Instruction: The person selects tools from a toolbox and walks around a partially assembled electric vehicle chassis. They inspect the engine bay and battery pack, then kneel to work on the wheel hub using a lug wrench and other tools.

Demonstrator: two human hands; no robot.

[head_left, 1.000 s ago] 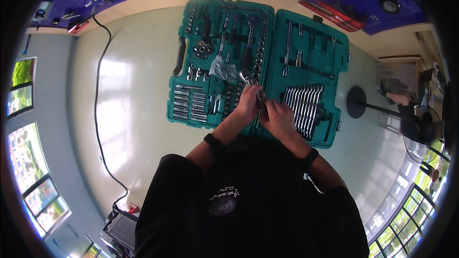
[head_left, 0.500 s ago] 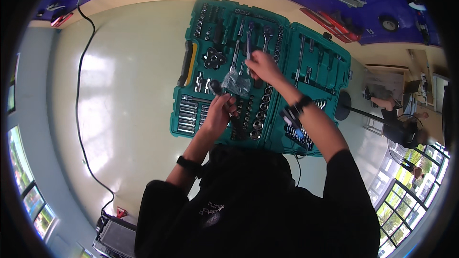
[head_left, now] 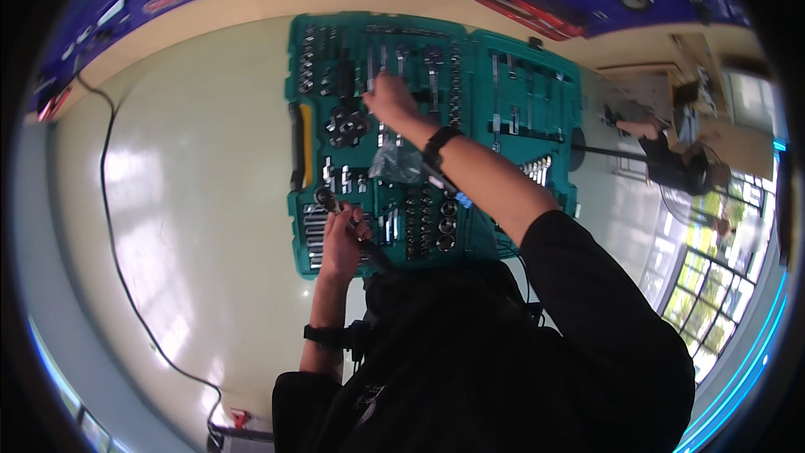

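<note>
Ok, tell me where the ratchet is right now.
In the head view, the ratchet is in the left hand, over the lower left part of the open green tool case.

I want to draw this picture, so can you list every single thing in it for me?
Tool case: one, teal, open flat on the floor.
Sockets: many, silver, in rows in the case's near part.
Wrenches: a row, silver, case's right half.
Clear bag: one, lying on the case.
Cable: one, black, curving over the pale floor at left.
Ratchet: one, silver head, dark handle, in the left hand.
Left hand: one, gripping the ratchet, black wristband.
Right hand: one, reaching to the case's far part, black wristband.
</note>
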